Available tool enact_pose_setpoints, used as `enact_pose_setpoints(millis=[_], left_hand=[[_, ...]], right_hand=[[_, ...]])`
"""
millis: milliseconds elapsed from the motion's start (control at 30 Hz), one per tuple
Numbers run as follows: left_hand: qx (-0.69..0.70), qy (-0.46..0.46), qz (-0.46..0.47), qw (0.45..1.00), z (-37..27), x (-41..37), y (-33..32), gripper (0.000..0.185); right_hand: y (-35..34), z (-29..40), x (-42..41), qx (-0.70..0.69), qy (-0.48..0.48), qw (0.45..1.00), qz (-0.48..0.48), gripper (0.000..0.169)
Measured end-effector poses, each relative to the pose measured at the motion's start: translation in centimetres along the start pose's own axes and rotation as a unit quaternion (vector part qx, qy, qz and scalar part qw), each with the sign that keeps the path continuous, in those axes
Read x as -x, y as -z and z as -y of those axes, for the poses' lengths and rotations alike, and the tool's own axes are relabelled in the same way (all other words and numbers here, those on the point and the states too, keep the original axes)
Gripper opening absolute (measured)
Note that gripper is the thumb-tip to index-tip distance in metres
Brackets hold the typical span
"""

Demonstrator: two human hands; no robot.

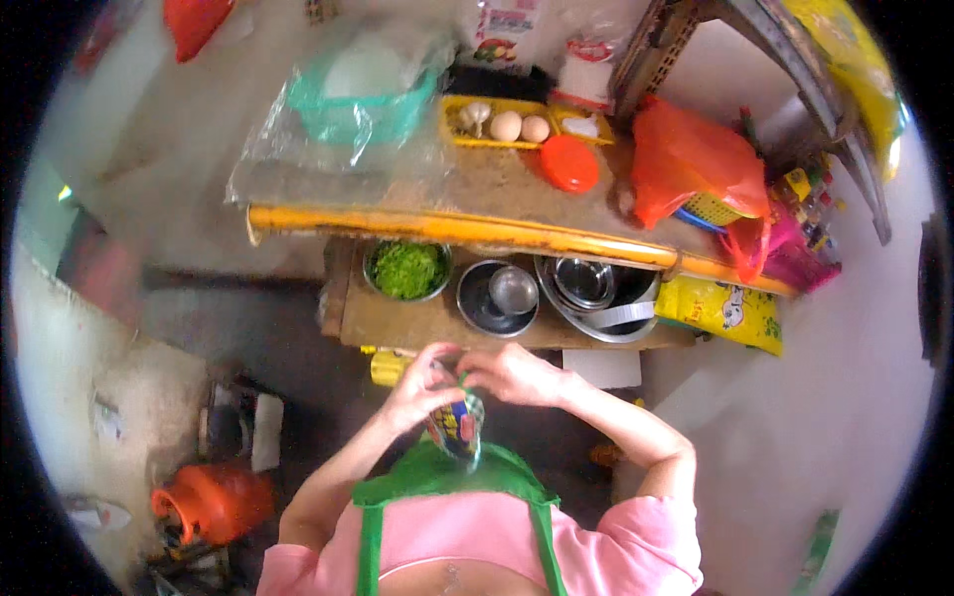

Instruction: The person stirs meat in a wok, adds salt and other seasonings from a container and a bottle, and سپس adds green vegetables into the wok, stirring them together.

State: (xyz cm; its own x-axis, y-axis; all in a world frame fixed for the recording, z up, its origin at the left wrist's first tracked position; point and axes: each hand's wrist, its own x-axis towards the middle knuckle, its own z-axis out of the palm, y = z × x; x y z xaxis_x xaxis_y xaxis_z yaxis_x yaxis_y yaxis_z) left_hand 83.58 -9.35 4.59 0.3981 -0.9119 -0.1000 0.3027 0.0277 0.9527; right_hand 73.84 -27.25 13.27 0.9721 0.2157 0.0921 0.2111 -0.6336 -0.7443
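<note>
In front of my chest, my left hand [423, 389] holds a small printed plastic packet [456, 428] near its top. The packet hangs down over my green apron and bears coloured writing. My right hand [514, 374] meets the left at the packet's upper end, its fingers bent around something green there. The fingers hide what exactly they pinch. Beyond my hands, on a lower shelf, stand a bowl of chopped green vegetables [408, 270], a metal bowl [477, 316] with a small metal cup [513, 290] in it, and a larger metal basin [633, 328] holding more metalware.
Above the lower shelf runs a worktop with a yellow front edge [447, 227]. On it are a teal basket [358, 112], a yellow tray with garlic and eggs [506, 127], a red lid [570, 164] and a red plastic bag [693, 160]. An orange gas cylinder [223, 503] is lower left.
</note>
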Motion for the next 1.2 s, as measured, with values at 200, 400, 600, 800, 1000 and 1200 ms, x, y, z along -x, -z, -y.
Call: enact_pose_setpoints(millis=[200, 400, 600, 800, 1000, 1200], left_hand=[[0.023, -0.088, 0.110, 0.990, -6.1, -2.1, -3.4, 0.081], [0.102, -0.058, 0.170, 0.978, -18.4, -5.2, -4.9, 0.077], [0.056, -0.163, 0.214, 0.961, -25.8, -11.2, -7.4, 0.067], [0.005, -0.343, 0.062, 0.937, -33.6, -20.7, -9.9, 0.029], [-0.157, -0.526, -0.256, 0.796, -39.7, -37.3, 2.7, 0.040], [-0.581, -0.403, -0.477, 0.522, -42.0, -42.8, 7.4, 0.047]], right_hand=[[3.9, 3.5, 0.4, 0.268, -0.015, 0.963, 0.013, 0.030], [12.2, 11.1, -0.1, -0.018, -0.048, 0.989, -0.135, 0.019], [19.7, 12.2, -1.1, -0.073, -0.113, 0.960, -0.246, 0.030], [26.7, 6.5, 0.3, -0.205, 0.013, 0.838, -0.506, 0.061], [18.6, 4.0, 9.6, -0.185, -0.107, 0.796, -0.566, 0.045], [11.0, -0.1, 21.5, -0.213, -0.258, 0.707, -0.624, 0.042]])
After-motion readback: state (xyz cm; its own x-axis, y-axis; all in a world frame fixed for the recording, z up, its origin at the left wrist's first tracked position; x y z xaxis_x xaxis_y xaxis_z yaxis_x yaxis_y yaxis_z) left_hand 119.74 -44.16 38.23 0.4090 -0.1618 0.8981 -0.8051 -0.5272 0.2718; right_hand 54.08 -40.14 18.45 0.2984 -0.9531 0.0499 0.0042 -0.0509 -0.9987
